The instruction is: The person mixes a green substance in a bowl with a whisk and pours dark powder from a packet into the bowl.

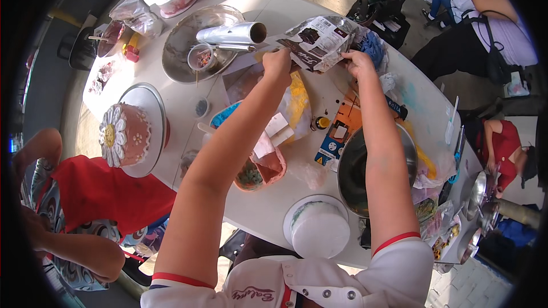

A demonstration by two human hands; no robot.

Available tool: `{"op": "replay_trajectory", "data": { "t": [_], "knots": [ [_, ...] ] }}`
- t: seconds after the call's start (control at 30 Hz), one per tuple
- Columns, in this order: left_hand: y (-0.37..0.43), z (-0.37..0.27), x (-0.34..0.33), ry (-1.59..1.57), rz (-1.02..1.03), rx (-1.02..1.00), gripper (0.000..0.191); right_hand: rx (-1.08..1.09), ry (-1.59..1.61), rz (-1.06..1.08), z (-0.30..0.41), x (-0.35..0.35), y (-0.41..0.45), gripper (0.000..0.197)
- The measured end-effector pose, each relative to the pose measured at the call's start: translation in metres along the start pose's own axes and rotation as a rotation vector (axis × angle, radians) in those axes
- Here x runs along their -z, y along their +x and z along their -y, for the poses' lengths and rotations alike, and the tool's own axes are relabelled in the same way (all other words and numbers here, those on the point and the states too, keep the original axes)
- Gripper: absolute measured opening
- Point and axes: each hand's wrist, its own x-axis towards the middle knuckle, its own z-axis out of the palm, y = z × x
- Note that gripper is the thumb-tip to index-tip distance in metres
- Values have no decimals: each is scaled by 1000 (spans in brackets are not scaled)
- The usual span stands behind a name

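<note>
Both my arms stretch across a white folding table (257, 205). A printed plastic packet (319, 42), brown and white with a cake picture, hangs between my hands. My left hand (278, 63) grips its left corner, and my right hand (357, 63) pinches its right edge. Under my left forearm lies a pink-orange divided tray (280, 167) with pieces of white card on it. Beyond it is a plastic sheet smeared with yellow icing (299, 98). Close to my body stands a round cake coated in white (321, 233) on a white board.
A pink cake with a white piped flower (128, 134) stands on a turntable at left. A large metal bowl (171, 47) holds a foil roll (231, 33). A deep steel bowl (351, 171) sits under my right forearm, near a small yellow-capped bottle (322, 122). People are at both sides.
</note>
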Motion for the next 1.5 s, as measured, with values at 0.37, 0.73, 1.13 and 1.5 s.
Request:
{"op": "replay_trajectory", "data": {
  "t": [0.37,0.73,1.13,1.5],
  "knots": [
    [-110,-60,-88,541,183,-470,23,225,492,178,44,62,-95,25],
    [-210,22,-104,274,747,-452,17,437,280,111,41,209,-301,48],
    [-217,101,-92,288,925,-176,11,655,194,-35,-12,271,-379,44],
    [-225,109,-83,148,860,-37,9,745,152,-14,-7,251,-404,39]
  ]
}}
